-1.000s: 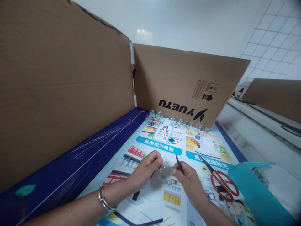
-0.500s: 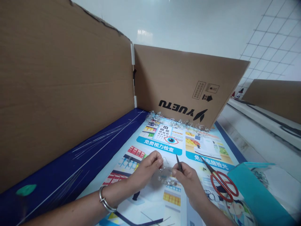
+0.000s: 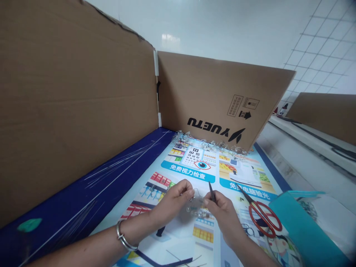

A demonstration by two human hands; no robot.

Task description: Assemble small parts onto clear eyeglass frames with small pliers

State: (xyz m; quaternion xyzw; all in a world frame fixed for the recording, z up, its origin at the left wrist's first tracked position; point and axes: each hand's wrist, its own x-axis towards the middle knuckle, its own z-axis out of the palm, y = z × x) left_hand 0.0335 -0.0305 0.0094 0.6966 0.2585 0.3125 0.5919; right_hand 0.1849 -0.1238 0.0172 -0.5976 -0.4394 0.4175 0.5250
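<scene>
My left hand (image 3: 179, 194), with a silver bangle (image 3: 124, 237) at its wrist, is closed in a pinch on a thin wire (image 3: 197, 191). Across from it, my right hand (image 3: 221, 207) is closed around a dark pointed tool (image 3: 211, 191) whose tip points up and away. Between the hands hangs a clear piece with small shiny beads or parts (image 3: 198, 208); the fingers of my right hand touch its edge. Its fine details are blurred.
Red-handled scissors (image 3: 264, 218) lie right of my right hand, beside a teal folder (image 3: 306, 226). Clear wire pieces (image 3: 211, 144) line the foot of a cardboard panel (image 3: 217, 96). Loose thin wires (image 3: 183, 257) lie near the front. Another cardboard panel (image 3: 78, 96) stands at left.
My left hand has shifted slightly down and right, closer to the clear piece. The clear piece has turned a little. My right hand is almost unmoved.
</scene>
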